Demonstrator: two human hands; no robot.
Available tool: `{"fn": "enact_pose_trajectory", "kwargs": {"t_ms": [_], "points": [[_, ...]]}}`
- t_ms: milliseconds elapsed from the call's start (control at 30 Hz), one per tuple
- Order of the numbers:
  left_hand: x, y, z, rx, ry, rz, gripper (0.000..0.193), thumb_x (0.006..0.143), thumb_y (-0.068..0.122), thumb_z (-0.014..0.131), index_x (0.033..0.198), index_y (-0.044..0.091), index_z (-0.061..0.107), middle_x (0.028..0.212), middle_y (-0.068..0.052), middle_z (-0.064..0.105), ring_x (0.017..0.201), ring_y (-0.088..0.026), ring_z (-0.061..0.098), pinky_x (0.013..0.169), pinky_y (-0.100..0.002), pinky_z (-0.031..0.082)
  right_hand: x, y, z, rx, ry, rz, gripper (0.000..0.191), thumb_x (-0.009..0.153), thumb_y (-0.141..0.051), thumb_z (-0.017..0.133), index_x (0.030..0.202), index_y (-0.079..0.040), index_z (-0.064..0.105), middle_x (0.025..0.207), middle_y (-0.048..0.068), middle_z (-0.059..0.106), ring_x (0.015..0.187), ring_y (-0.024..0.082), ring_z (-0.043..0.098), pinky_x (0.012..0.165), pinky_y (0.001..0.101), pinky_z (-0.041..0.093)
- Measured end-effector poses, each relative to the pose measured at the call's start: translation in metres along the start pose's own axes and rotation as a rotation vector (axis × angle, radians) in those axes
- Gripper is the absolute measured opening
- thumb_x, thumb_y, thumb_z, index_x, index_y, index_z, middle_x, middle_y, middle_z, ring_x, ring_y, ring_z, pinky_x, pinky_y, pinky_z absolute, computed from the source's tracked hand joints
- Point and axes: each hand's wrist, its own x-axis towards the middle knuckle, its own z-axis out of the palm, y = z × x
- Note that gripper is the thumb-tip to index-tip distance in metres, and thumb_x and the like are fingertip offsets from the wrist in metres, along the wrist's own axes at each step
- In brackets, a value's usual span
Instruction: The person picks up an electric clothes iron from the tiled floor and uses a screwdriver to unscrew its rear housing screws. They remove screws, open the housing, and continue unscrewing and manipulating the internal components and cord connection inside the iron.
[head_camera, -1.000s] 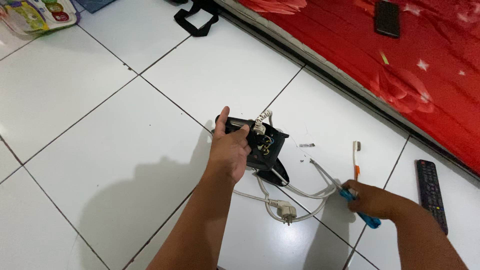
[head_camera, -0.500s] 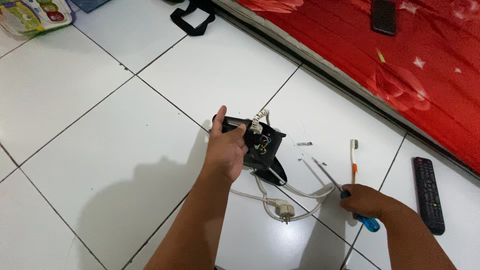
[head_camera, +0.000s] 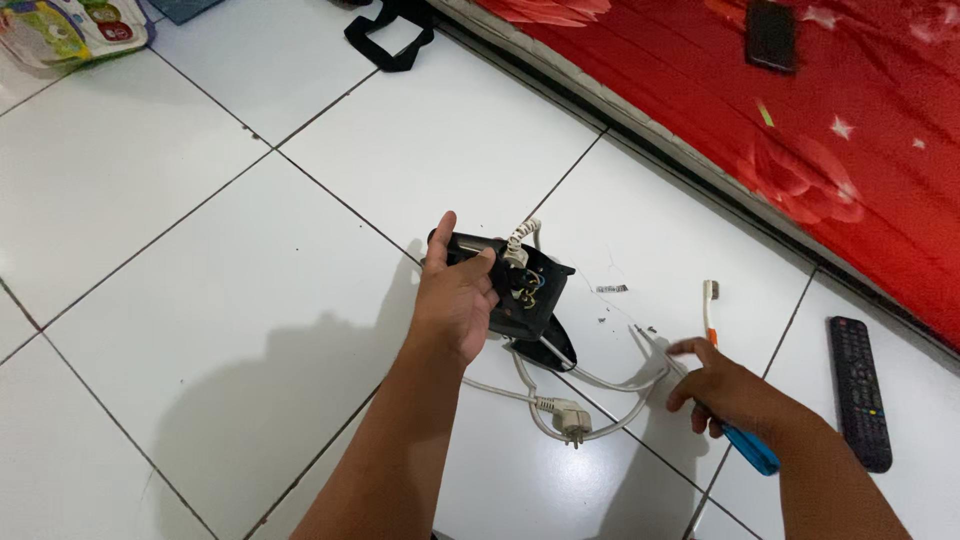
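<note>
The black iron (head_camera: 515, 290), back opened, sits tipped on the floor (head_camera: 200, 250); my left hand (head_camera: 455, 300) fingers grip it, my right hand (head_camera: 725, 392) fingers hold a blue-handled screwdriver (head_camera: 748, 450).

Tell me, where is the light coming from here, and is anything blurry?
Head view: the left arm's soft shadow falls leftward across the white tiled floor, so light likely comes from the right; mild sheen on the tiles, no harsh glare; the right hand looks slightly smeared, while the left hand and black appliance stay sharp.
</note>
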Motion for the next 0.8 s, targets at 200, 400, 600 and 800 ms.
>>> {"fn": "enact_pose_trajectory", "kwargs": {"t_ms": [200,400,600,800], "points": [[0.002,-0.001,-0.002,-0.019,-0.017,0.001,0.086,0.09,-0.001,0.057,0.161,0.029,0.02,0.127,-0.017,0.055,0.11,-0.024,0.06,0.108,-0.05,0.043,-0.015,-0.02,0.005,0.01,-0.011,-0.031,0.073,0.099,-0.017,0.048,0.161,-0.045,0.023,0.093,0.019,0.07,0.077,0.025,0.068,0.072,0.0429,0.061],[0.003,0.0,-0.003,0.0,-0.006,-0.001,0.086,0.089,-0.001,0.057,0.161,0.027,0.019,0.126,-0.014,0.056,0.11,-0.023,0.062,0.107,-0.05,0.046,-0.016,-0.023,0.009,-0.022,-0.01,-0.048,0.071,0.1,-0.017,0.043,0.16,-0.049,0.025,0.085,0.018,0.067,0.073,0.025,0.067,0.068,0.0411,0.063],[0.004,0.0,-0.004,0.0,-0.026,0.008,0.085,0.09,-0.001,0.056,0.161,0.027,0.018,0.124,-0.016,0.057,0.107,-0.024,0.062,0.101,-0.049,0.048,-0.023,-0.033,0.012,0.036,0.017,-0.017,0.072,0.098,-0.013,0.041,0.16,-0.048,0.03,0.069,0.014,0.058,0.058,0.024,0.06,0.059,0.0421,0.056],[0.001,0.003,-0.001,0.014,0.006,-0.013,0.084,0.091,-0.001,0.056,0.161,0.027,0.02,0.126,-0.015,0.059,0.108,-0.023,0.064,0.101,-0.049,0.048,-0.033,-0.038,0.012,-0.005,0.032,0.011,0.051,0.112,-0.03,0.037,0.161,-0.043,0.029,0.068,0.012,0.051,0.06,0.025,0.065,0.063,0.0425,0.062]]}}
